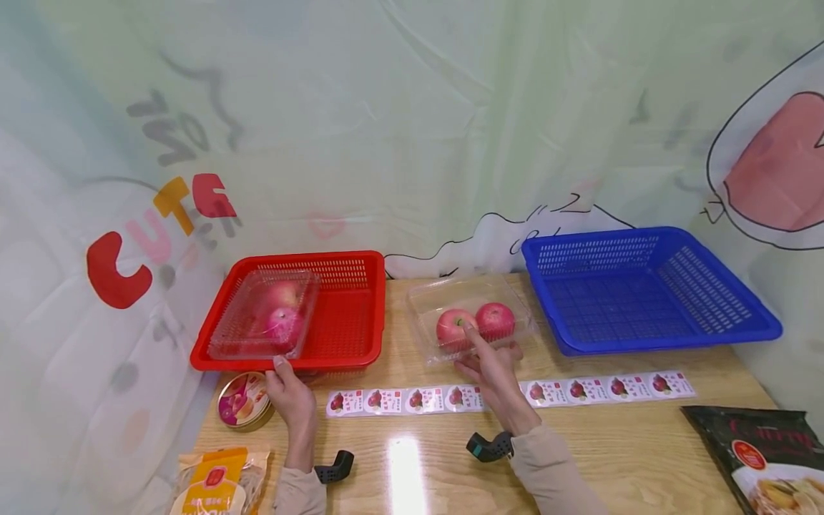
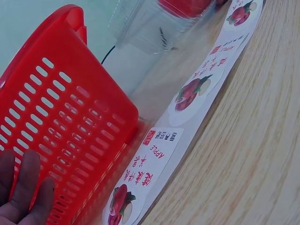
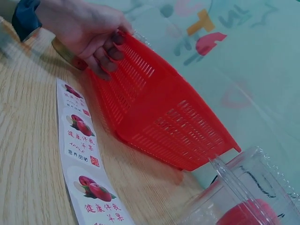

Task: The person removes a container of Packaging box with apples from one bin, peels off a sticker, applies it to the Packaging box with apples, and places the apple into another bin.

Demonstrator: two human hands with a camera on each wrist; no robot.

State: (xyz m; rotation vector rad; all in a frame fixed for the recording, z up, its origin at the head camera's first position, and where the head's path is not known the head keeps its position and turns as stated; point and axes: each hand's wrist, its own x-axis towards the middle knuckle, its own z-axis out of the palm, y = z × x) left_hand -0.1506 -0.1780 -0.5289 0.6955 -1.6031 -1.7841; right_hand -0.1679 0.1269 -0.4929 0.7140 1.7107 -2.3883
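The left hand (image 1: pixel 291 398) grips the rim of the red basket (image 1: pixel 347 311), where one apple clamshell (image 1: pixel 264 311) lies, seemingly placed; right of the basket, the right hand (image 1: pixel 497 377) pinches a second clamshell (image 1: pixel 473 304), apparently still to place.

The head view is bright and mostly clear. Light comes from above and makes 1 long white shine on the bench (image 1: pixel 360 465). Little shiny spots sit on the clear box (image 1: pixel 420 309) on the right. A soft shadow lies under the red basket (image 1: pixel 341 307). The 2 wrist views are dimmer, bluer and grainy. In the right wrist view, the wall letters (image 3: pixel 210 43) look fuzzy.
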